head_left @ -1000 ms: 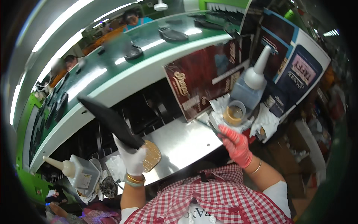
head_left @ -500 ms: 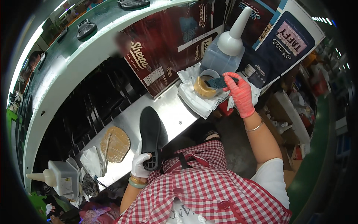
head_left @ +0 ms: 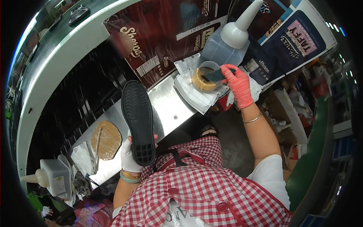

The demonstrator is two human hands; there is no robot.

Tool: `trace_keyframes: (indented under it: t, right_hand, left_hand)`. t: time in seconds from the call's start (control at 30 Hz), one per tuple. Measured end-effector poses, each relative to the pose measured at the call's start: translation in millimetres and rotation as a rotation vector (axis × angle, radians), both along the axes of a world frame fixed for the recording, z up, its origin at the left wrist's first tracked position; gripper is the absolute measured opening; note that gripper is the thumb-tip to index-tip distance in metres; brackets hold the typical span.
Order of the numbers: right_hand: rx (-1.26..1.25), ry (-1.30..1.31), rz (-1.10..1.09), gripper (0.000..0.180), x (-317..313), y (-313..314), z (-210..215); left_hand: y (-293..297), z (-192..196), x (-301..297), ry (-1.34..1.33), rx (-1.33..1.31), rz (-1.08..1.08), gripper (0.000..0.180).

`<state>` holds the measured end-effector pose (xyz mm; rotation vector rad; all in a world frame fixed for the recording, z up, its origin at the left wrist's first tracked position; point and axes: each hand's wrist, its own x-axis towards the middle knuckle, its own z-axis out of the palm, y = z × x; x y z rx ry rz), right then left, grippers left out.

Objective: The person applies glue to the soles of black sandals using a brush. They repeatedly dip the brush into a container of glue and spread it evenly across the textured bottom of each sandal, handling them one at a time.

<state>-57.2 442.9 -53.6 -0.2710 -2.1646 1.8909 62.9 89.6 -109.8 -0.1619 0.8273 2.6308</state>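
Change: black rubber shoe sole [head_left: 139, 113] now shows its ridged face more broadly, over silver metal worktop [head_left: 166, 100] | white-gloved left hand [head_left: 130, 157]: grip holding heel end | pink-gloved right hand [head_left: 239, 87]: grip pinching dark flat brush [head_left: 217, 75] at tan-coated clear cup [head_left: 201, 84] | meaning: apparently mid-dip

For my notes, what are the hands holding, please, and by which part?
Left hand: black elongated shoe sole, near its gridded end. Right hand: dark flat strip, right end.

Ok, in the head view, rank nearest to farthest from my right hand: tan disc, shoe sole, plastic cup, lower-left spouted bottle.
1. Plastic cup: left of your right hand.
2. Shoe sole: in your left hand.
3. Tan disc: left of the sole.
4. Spouted bottle: lower left.
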Motion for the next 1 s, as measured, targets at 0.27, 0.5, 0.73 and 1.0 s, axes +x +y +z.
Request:
trace_keyframes:
  t: [0.27, 0.5, 0.73, 1.0]
  right_hand:
    - [0.040, -0.017, 0.026, 0.024, -2.5, 8.8, -2.0]
    - [-0.001, -0.015, 0.055, 0.026, -2.3, 5.9, -3.2]
    - [-0.382, -0.033, 0.069, 0.023, 1.7, 24.6, -33.5]
    - [-0.437, -0.064, 0.325, 0.021, 77.0, -137.5, 26.9]
  left_hand:
    - [13.1, 1.5, -4.4, 0.023, 0.029, -0.064, 0.056]
    - [14.2, -9.5, -2.5, -0.028, -0.003, -0.015, 0.059]
    - [11.8, -13.0, -5.6, 0.066, -0.004, 0.008, 0.078]
    - [3.6, -16.5, 7.0, -0.006, 0.089, 0.056, 0.094]
